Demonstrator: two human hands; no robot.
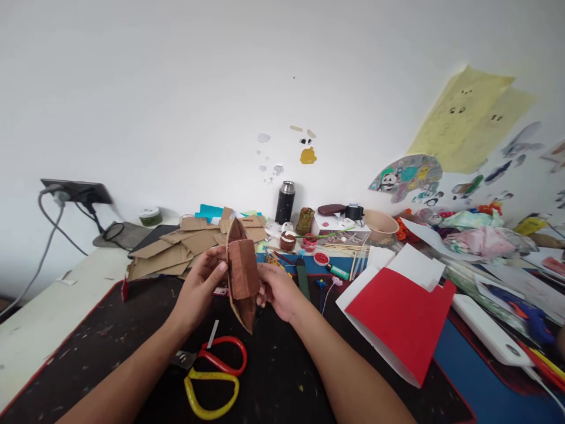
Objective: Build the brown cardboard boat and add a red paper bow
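Note:
A small brown cardboard boat (245,270) with pointed ends and a curved cover over its middle is held upright on end above the black mat. My left hand (202,284) grips its left side, thumb along the edge. From the right, my right hand (279,288) pinches the boat, its fingertips partly hidden behind the cover. Just below lie scissors with one red and one yellow handle (212,377), their blades partly behind my left forearm. A thin pale paper strip (213,334) rests by the red handle.
Cut cardboard pieces (176,250) are heaped at the back left. A black thermos (286,202) stands by the wall. To the right are a red sheet (401,318), a white power bank-like device (489,330) with a cable, and a blue glue gun (525,312).

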